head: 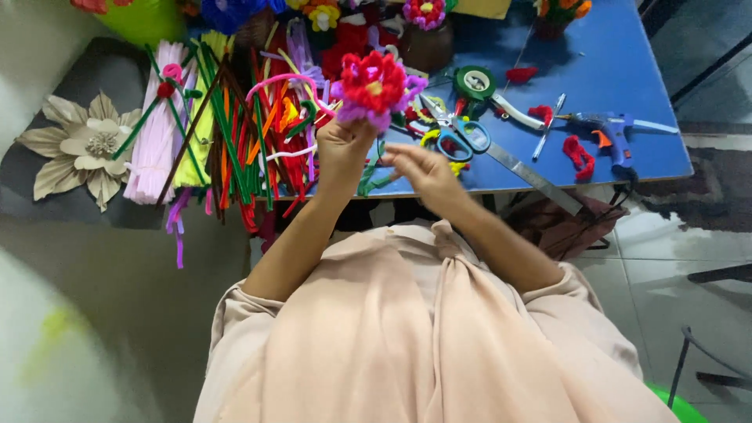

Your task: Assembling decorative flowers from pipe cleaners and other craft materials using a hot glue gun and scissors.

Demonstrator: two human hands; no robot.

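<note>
Beige cloth (407,337) covers the person's chest nearest the camera, and above it the left hand (342,153) has its fingers clamped on the stem just under a red and purple pipe-cleaner flower (376,86), held up over the near edge of the blue table (642,102), while the right hand (427,168) sits just beside with fingers loosely curled around the green stem (368,178). Pipe cleaners (227,125) in many colours lie heaped on the table's left, with scissors (454,129), green tape (475,81) and a blue glue gun (615,129) to the right, and pale tiled floor (674,258) beyond.
</note>
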